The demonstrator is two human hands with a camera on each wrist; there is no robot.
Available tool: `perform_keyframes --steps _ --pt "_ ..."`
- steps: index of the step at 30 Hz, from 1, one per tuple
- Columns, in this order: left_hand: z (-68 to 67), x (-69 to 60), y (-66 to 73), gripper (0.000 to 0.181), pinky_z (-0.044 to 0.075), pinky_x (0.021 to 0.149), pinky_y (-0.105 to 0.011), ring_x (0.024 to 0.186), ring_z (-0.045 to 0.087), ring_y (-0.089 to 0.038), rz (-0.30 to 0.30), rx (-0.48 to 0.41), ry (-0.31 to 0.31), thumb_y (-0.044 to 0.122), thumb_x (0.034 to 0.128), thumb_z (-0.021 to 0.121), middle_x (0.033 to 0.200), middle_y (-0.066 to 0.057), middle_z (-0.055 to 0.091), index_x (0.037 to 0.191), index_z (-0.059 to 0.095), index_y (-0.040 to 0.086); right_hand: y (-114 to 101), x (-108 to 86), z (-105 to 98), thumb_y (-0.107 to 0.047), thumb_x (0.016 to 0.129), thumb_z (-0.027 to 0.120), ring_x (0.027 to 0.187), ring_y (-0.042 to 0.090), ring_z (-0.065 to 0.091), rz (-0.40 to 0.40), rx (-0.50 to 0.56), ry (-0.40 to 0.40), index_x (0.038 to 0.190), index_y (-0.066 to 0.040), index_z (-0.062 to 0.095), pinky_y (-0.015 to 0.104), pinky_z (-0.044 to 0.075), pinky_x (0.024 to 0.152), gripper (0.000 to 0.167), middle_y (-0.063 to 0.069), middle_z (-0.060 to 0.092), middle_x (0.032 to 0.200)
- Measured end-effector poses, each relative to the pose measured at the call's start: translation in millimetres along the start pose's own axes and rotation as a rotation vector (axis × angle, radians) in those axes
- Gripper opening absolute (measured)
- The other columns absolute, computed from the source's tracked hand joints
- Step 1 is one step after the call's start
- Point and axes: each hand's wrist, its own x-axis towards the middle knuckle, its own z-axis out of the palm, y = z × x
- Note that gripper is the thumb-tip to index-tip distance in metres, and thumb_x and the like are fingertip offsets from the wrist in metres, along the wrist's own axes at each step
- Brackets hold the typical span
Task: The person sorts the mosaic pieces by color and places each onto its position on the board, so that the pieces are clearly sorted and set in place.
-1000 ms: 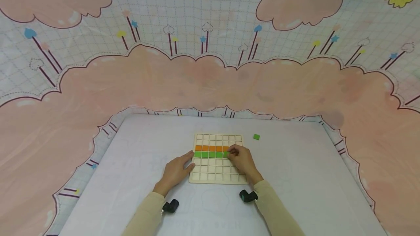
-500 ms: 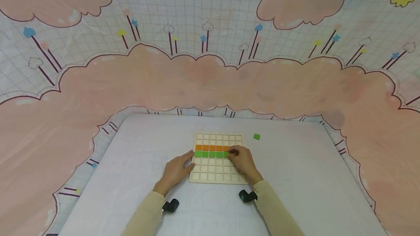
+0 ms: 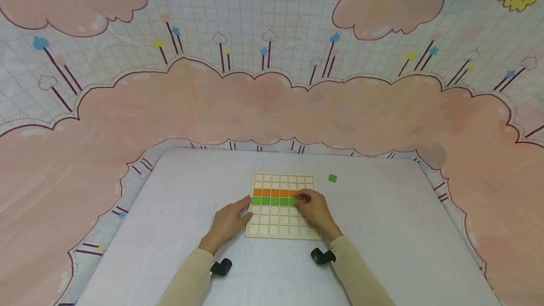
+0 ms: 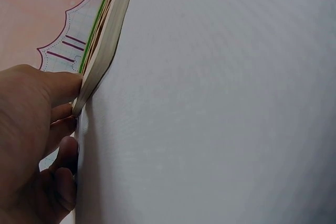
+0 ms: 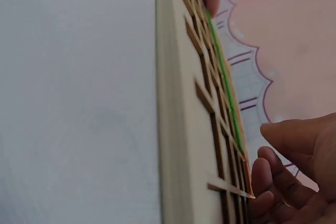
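A pale wooden grid board (image 3: 279, 230) lies on the table in the head view, with an orange row of tiles (image 3: 275, 192) and a green row of tiles (image 3: 270, 200) just nearer. My left hand (image 3: 227, 223) rests on the board's left edge with thumb and fingers spread. The fingertips of my right hand (image 3: 315, 207) touch the right end of the two rows and cover what lies there. In the right wrist view its thumb (image 5: 294, 137) stands apart from the loosely bent fingers, and no tile shows between them.
One loose green tile (image 3: 333, 178) lies beyond the board's far right corner. The white tabletop (image 3: 382, 211) extends around the board. A patterned cloth (image 3: 272, 107) hangs behind it. A small black device (image 3: 323, 256) sits at each wrist.
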Motion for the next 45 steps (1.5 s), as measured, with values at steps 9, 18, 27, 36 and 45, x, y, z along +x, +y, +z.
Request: perform_keyframes --steps 9,18,27,36,45 --pt "0.8 -0.1 0.5 0.052 0.048 0.105 -0.051 0.132 0.054 -0.03 -0.002 0.001 -0.001 0.035 0.0946 0.064 0.149 0.001 0.051 0.142 0.054 0.015 -11.3 -8.7 -10.7 -0.009 0.087 0.071 0.089 0.017 0.064 -0.042 0.049 -0.025 0.103 -0.007 0.072 0.032 0.056 0.08 0.016 0.005 0.071 0.097" --pt "1.9 0.2 0.1 0.052 0.05 0.102 -0.052 0.13 0.056 -0.031 -0.007 0.016 0.017 0.035 0.0942 0.064 0.149 0.002 0.052 0.141 0.055 0.016 -22.5 -15.5 -29.6 -0.009 0.087 0.073 0.093 0.018 0.066 -0.076 0.073 -0.012 0.105 -0.009 0.072 0.031 0.055 0.082 0.018 0.003 0.072 0.099" --pt "2.2 0.8 -0.4 0.052 0.05 0.103 -0.052 0.13 0.056 -0.031 -0.012 0.012 0.016 0.036 0.094 0.065 0.148 0.002 0.052 0.141 0.055 0.017 -21.6 -23.6 -49.0 -0.013 0.089 0.072 0.098 0.021 0.065 -0.093 0.034 0.008 0.11 -0.009 0.071 0.028 0.054 0.081 0.021 0.004 0.071 0.106" --pt "1.3 1.7 -0.2 0.052 0.05 0.103 -0.052 0.13 0.056 -0.031 -0.014 0.015 0.016 0.035 0.0942 0.064 0.149 0.001 0.052 0.142 0.054 0.017 -13.4 -24.1 -69.7 -0.014 0.09 0.072 0.097 0.022 0.065 -0.072 0.012 0.083 0.109 -0.012 0.071 0.025 0.053 0.079 0.02 0.006 0.071 0.108" --pt "1.8 1.5 -0.4 0.052 0.049 0.104 -0.051 0.131 0.055 -0.03 -0.015 0.012 0.006 0.035 0.0944 0.064 0.149 0.002 0.051 0.142 0.054 0.017 -2.5 -20.8 -85.5 -0.015 0.09 0.071 0.097 0.023 0.065 -0.051 0.004 0.168 0.11 -0.009 0.07 0.021 0.052 0.076 0.021 0.01 0.072 0.11"
